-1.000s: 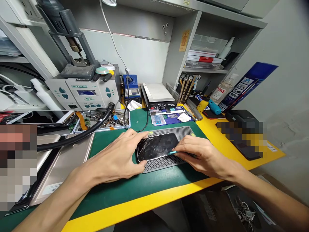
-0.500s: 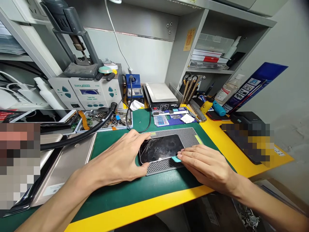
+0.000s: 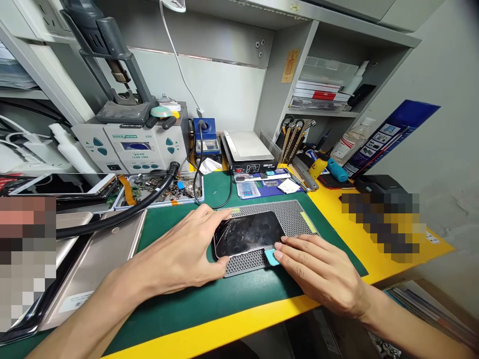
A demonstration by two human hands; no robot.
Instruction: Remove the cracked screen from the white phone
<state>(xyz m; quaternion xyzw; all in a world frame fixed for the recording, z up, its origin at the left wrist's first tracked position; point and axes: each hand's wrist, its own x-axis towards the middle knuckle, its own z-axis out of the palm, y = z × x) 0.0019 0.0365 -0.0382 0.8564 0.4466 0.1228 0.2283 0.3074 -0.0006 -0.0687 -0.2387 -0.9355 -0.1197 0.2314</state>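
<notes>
A smartphone (image 3: 250, 232) with a cracked, dark screen lies face up on a grey perforated pad (image 3: 247, 260). My left hand (image 3: 190, 244) grips the phone's left end, thumb at the near corner and fingers at the far corner. In my right hand (image 3: 322, 267) a flat turquoise pry tool (image 3: 271, 256) is held at the phone's near long edge, close to the right corner. Its tip meets the edge; whether it has entered the seam I cannot tell. The right fingertips partly cover the tool.
A hot-air station (image 3: 130, 142) stands at back left, its black hose (image 3: 123, 219) crossing a tray of small parts (image 3: 196, 192). A hot plate (image 3: 249, 149) sits behind the pad. Tablet shells (image 3: 97, 264) lie left of my left arm.
My right hand has turned, showing more of the turquoise tool, which now lies flatter at the phone's near edge. The left hand still grips the phone's left end.
</notes>
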